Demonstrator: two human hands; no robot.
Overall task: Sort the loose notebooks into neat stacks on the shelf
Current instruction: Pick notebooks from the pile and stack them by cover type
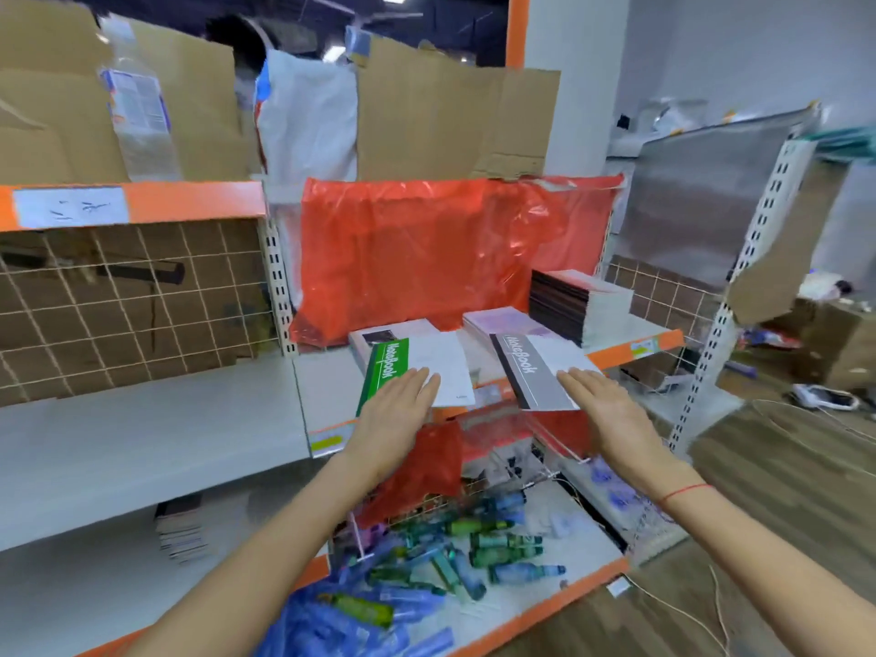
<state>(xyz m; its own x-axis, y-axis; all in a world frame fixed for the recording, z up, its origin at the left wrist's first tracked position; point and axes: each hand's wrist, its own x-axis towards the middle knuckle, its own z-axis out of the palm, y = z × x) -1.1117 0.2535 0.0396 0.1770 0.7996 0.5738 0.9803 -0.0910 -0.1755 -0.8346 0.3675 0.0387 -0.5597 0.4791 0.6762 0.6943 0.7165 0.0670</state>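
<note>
A green-and-white notebook [426, 367] lies on the shelf [327, 386], partly over the front edge, atop a small stack [379, 336]. My left hand [396, 410] rests flat on its near corner, fingers straight. A grey-and-white notebook [535, 367] lies to the right, also overhanging the edge. Straight fingers of my right hand [604, 410] touch its near right corner. Behind it sits a low stack of pale notebooks [497, 322] and a tall dark-spined stack [569, 303] at the back right.
Red plastic sheet [426, 248] hangs behind the shelf. A wire basket [497, 471] with more red plastic sits below the shelf edge. Several bottles [474, 547] litter the lower shelf. A small notebook stack [182, 528] sits lower left. Wooden floor [782, 467] at right.
</note>
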